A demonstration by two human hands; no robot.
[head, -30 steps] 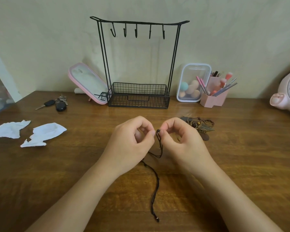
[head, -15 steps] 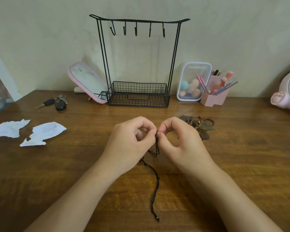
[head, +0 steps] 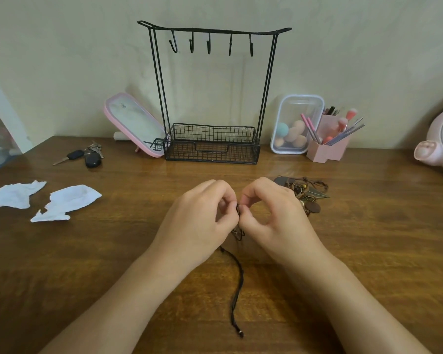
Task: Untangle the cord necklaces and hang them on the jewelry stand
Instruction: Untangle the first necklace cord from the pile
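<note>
A thin black cord necklace [head: 238,287] trails across the wooden table toward me, its free end lying near the front. My left hand [head: 200,223] and my right hand [head: 274,221] meet above the table's middle, and both pinch the cord's upper part between thumb and fingertips. A small loop of cord hangs just below the fingers. A tangled heap of brown cord necklaces [head: 304,195] with pendants lies right behind my right hand. The black wire jewelry stand [head: 212,146] stands at the back against the wall, and its several hooks are bare.
A pink mirror [head: 133,123] leans beside the stand's left side. Keys [head: 87,155] and two crumpled tissues [head: 62,203] lie at the left. A clear box of sponges [head: 296,123], a pink brush holder [head: 327,146] and a pink fan [head: 440,139] stand at the right.
My fingertips have drawn closer together on the cord, and the loop below them has shrunk. The trailing cord end has stayed in place.
</note>
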